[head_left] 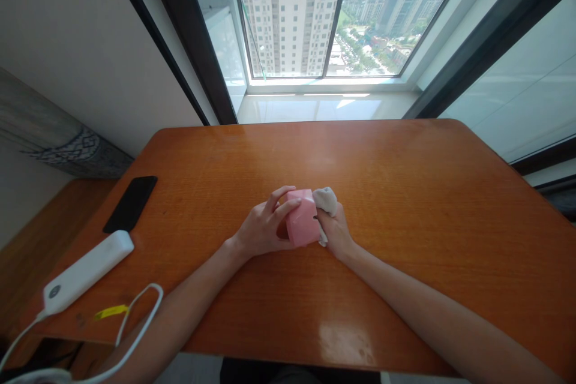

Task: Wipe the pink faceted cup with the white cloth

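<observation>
Near the middle of the wooden table [396, 168], my left hand [266, 225] grips a small pink box [302, 219] from its left side, with fingers over the top and the thumb below. My right hand [336, 229] is closed around a crumpled whitish cloth [326, 200] and presses it against the box's right side. Part of the cloth sticks out above the right hand and a bit hangs below. The right fingertips are hidden behind the cloth and the box.
At the left lie a black phone [130, 204] and a white power strip [87, 273]. Its white cable [150, 312], with a yellow tag [111, 311], loops beside my left forearm. Beyond the table's far edge is a window [324, 18]; a curtain [67, 132] hangs at the left.
</observation>
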`<state>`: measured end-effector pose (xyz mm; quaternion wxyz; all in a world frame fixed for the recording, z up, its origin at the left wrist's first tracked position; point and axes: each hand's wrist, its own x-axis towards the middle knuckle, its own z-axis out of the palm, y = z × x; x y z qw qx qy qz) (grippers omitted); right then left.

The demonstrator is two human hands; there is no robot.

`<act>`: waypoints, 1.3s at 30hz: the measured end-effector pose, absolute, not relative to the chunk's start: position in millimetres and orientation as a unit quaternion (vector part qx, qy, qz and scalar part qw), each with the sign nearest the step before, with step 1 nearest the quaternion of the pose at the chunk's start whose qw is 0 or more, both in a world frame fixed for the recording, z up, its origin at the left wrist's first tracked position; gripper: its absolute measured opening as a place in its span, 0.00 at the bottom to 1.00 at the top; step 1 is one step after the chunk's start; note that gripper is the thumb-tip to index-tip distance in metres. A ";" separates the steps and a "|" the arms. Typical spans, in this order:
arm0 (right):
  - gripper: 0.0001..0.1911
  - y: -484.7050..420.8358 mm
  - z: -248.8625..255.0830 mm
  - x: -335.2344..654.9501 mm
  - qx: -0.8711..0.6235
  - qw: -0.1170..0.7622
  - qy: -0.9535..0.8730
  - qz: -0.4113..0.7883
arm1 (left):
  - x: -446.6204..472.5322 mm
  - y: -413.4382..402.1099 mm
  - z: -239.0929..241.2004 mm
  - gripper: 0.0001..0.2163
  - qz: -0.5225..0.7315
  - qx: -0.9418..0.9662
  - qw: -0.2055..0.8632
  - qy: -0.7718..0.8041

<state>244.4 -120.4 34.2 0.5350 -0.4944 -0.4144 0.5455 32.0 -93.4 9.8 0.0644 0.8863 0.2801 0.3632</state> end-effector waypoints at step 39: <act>0.17 -114.0 28.1 242.2 -0.493 0.546 -0.407 0.541 | 33.2 -93.7 10.1 0.54 0.311 0.886 0.149 0.310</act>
